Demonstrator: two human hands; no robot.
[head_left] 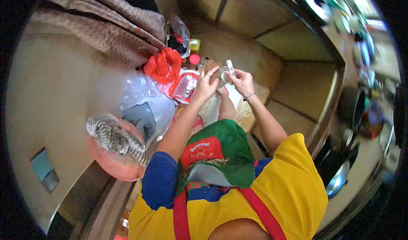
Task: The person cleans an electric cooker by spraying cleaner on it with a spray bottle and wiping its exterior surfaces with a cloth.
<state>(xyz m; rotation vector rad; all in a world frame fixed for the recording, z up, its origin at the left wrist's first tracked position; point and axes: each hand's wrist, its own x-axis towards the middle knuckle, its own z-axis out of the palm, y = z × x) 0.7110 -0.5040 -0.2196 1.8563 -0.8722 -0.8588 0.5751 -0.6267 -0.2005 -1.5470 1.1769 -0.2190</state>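
Note:
Near the middle of the view, my right hand [242, 83] pinches a small white strip-like item [230, 67] that stands up between its fingers. My left hand [207, 87] is just to its left, fingers partly spread and pointing toward a clear or pale piece [222, 75] between the two hands. Whether the left fingers touch that piece is too small to tell. Below the hands lies a green cloth with a red patch [221, 150] over my lap.
Red plastic bag [163, 65], translucent bags [142, 93], a red-lidded jar [194, 59] and a yellow container [195, 45] sit left of my hands. A pink basin [112, 159] holds striped cloth. Patterned fabric [102, 27] lies upper left; a dark pan [352, 108] is at right.

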